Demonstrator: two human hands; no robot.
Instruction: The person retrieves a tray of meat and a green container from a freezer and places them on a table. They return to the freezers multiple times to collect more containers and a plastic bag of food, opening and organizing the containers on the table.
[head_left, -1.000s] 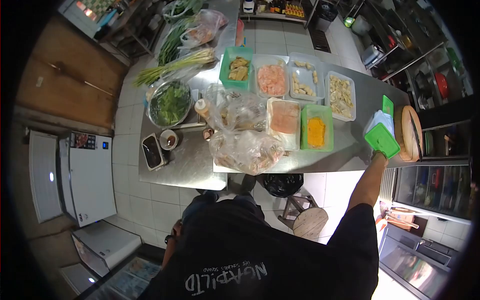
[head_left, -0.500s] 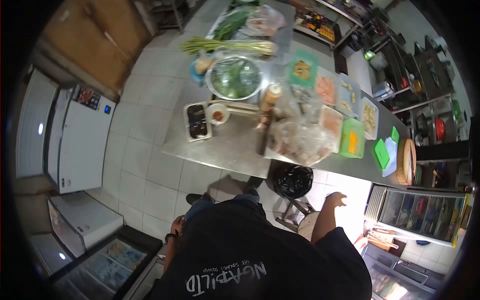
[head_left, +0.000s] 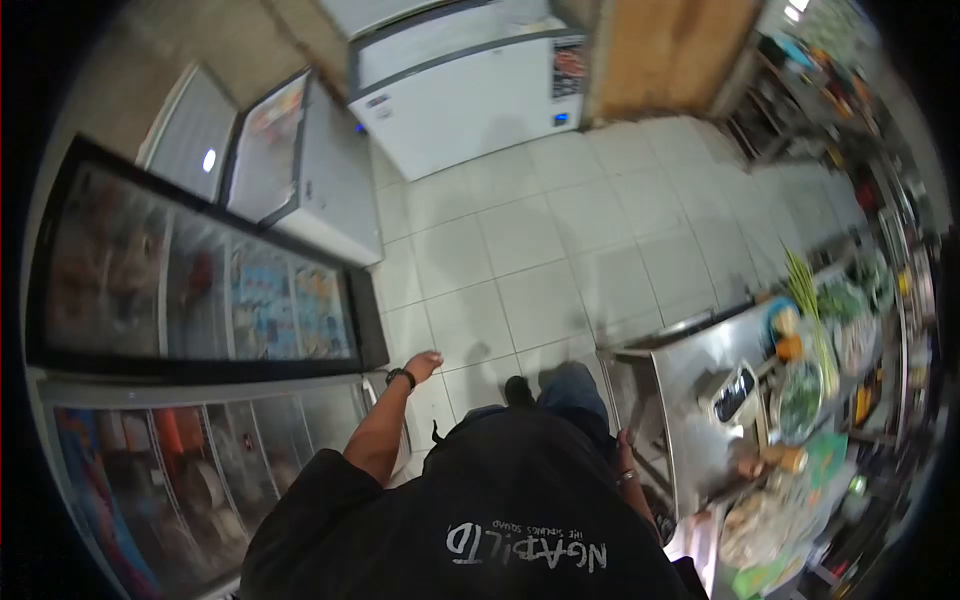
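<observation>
My left hand (head_left: 426,366), with a dark band at the wrist, reaches forward over the tiled floor. It holds nothing, and its fingers are loosely apart. Left of it stands a glass-door fridge (head_left: 376,320) with packages behind the glass. My right hand (head_left: 625,450) hangs low beside my right thigh, near the steel table (head_left: 675,400); its fingers are mostly hidden and blurred. A metal container of dark contents (head_left: 733,395) rests on this table. Farther along sit a bowl of greens (head_left: 800,400), a bottle (head_left: 785,458) and plastic bags of food (head_left: 765,525).
White tiled floor (head_left: 530,270) stretches ahead of me. A white chest freezer (head_left: 470,105) stands at the far wall, with another freezer (head_left: 335,185) to its left. A brown door (head_left: 665,60) is behind. Shelving (head_left: 770,120) holds items at the far right.
My view has turned left, away from the table, toward the fridges and freezers. The table is now on my right. My left arm has swung forward; my right hand has dropped beside my body.
</observation>
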